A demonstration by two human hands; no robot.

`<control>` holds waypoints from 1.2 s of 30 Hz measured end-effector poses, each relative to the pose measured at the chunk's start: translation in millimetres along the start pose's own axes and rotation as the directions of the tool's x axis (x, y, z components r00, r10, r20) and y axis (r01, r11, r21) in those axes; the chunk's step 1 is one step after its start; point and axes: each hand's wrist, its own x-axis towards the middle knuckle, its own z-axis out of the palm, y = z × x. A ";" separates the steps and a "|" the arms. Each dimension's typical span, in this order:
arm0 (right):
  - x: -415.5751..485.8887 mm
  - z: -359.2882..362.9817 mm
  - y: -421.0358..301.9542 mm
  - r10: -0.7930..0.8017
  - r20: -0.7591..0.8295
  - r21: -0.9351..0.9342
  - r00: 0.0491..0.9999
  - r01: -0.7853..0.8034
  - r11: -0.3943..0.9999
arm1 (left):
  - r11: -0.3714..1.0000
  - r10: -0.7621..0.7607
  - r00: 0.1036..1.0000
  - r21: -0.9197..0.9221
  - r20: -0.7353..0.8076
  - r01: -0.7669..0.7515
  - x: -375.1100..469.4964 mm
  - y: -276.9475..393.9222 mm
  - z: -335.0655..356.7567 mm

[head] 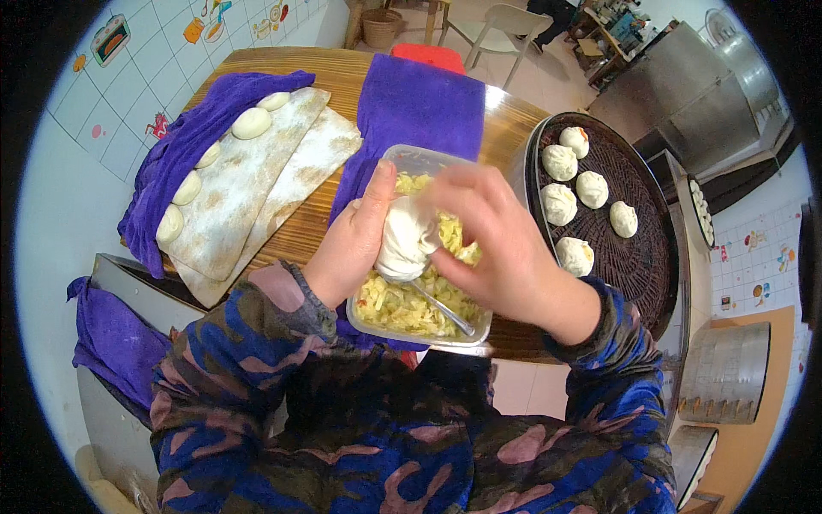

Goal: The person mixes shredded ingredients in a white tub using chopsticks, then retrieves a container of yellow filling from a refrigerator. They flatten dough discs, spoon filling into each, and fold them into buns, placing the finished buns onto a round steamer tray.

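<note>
A white dough bun (401, 247) with folds in its side rests in my left hand (357, 234), the thumb pointing up along it. My right hand (498, 238), blurred at the fingers, pinches the bun's right edge between thumb and fingertips. Below both hands sits a clear plastic container (420, 338) of chopped yellow-green filling (385, 308). A metal spoon (449, 311) lies in the filling, its bowl end hidden under the bun. To the right, several pleated buns (591, 189) stand apart on a round dark steamer tray (642, 270).
Flour-dusted boards (257, 186) at left carry several dough pieces (251, 123), partly under a purple cloth (192, 128). Another purple cloth (420, 103) runs beneath the container on the wooden table (334, 64). Beyond are a red stool (427, 56) and a folding chair (491, 32).
</note>
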 end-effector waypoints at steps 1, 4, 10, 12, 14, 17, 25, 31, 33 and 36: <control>-0.6 0.5 0.6 0.152 0.013 0.086 0.988 -0.152 0.985 | 0.999 -0.011 1.000 0.046 -0.015 0.012 0.3 -0.6 -0.9; -1.5 -1.1 3.6 0.321 0.039 0.332 0.946 -0.316 0.889 | 0.976 -0.079 0.988 -0.193 0.131 0.104 -0.9 -1.6 -3.1; -0.6 2.5 1.9 -0.343 0.052 -0.273 0.938 0.344 0.898 | 1.000 0.009 0.999 0.014 -0.041 -0.008 0.7 -4.6 1.6; 1.2 2.6 0.8 -0.162 0.002 -0.200 0.987 0.159 0.967 | 0.983 0.064 0.995 0.177 -0.072 -0.050 2.1 -3.3 2.4; 4.1 0.3 1.2 0.025 0.021 -0.121 0.999 -0.023 0.992 | 0.954 0.074 0.995 0.295 -0.068 -0.051 2.7 -0.1 1.2; 9.0 -5.6 3.1 0.280 0.119 0.298 0.953 -0.303 0.905 | 0.978 -0.124 0.974 -0.142 0.191 0.152 1.3 4.8 -2.4; 5.8 0.4 2.2 -0.145 -0.024 -0.114 0.989 0.142 0.983 | 0.991 0.049 0.994 0.130 -0.098 -0.036 2.7 -5.3 2.6; 2.8 -9.9 6.4 0.262 0.124 0.284 0.957 -0.287 0.915 | 0.966 -0.108 0.985 -0.220 0.135 0.136 1.6 0.9 3.5; 5.2 -11.2 6.2 0.053 0.067 0.043 0.996 -0.056 0.998 | 0.984 0.019 0.983 -0.176 0.180 0.013 -1.4 2.4 5.1; 9.7 -11.9 7.1 -0.110 0.125 -0.103 0.986 0.123 0.987 | 0.981 -0.090 0.984 -0.157 0.156 0.115 -3.2 4.0 5.7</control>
